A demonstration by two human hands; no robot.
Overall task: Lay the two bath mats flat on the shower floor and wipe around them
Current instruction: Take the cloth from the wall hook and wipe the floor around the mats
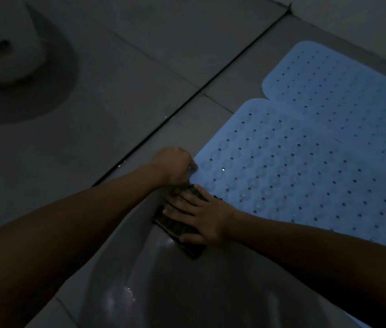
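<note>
Two light blue bath mats with rows of holes lie flat side by side on the grey shower floor: the near mat (293,166) and the far mat (343,81). My left hand (175,165) pinches the near mat's left edge with curled fingers. Just below it, my right hand (199,215) lies with straight fingers pressed on a dark folded cloth (175,227), which sits on the floor against the near mat's edge. The cloth is partly hidden under the hand.
A dark threshold strip (211,79) runs diagonally between the shower floor and the grey tiled bathroom floor (121,67). A white toilet base (5,46) stands at the top left. A pale wall (364,22) borders the far mat. Wet patches glint near the bottom.
</note>
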